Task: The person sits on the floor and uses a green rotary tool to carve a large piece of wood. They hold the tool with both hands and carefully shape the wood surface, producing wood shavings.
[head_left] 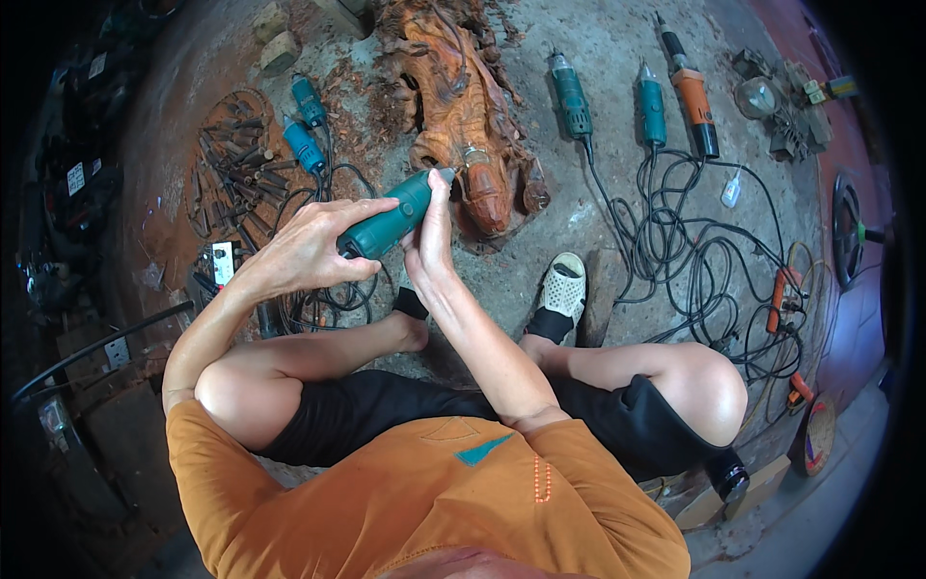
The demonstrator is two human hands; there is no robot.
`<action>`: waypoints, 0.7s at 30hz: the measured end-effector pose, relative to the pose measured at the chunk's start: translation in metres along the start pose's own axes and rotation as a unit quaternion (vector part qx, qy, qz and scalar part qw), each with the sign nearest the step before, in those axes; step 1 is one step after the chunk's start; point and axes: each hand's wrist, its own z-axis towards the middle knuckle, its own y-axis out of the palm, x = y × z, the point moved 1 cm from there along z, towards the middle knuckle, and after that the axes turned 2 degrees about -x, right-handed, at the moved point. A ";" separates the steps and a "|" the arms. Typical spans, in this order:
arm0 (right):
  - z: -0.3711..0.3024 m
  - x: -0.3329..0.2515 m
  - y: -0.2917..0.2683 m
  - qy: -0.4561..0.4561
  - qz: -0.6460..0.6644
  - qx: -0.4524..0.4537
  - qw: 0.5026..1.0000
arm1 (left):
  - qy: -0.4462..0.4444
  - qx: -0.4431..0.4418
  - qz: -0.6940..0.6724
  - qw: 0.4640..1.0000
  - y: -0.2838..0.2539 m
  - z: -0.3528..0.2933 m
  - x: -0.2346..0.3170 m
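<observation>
A green die grinder (384, 224) is held between my two hands, pointing away and to the right. My left hand (313, 241) grips its rear body, with fingers over the top and thumb below. My right hand (432, 227) closes around its front end near the metal nose (447, 175). Just beyond the nose lies a reddish-brown carved wood piece (461, 106) with a rounded near end and a rough, gnarled far part. Whether the nose touches the wood cannot be made out. Any bit in the tool is too small to see.
To the left, two blue-green grinders (305, 147) lie beside a round tray of several chisels (236, 164). On the right are a green grinder (571, 96), another one (651, 108), an orange grinder (693, 96), tangled black cables (666, 222) and a small bottle (731, 189). Wood chips litter the floor.
</observation>
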 end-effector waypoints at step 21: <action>0.005 0.007 -0.007 0.026 -0.023 0.002 0.999 | -0.043 -0.051 -0.028 0.997 -0.003 -0.007 -0.014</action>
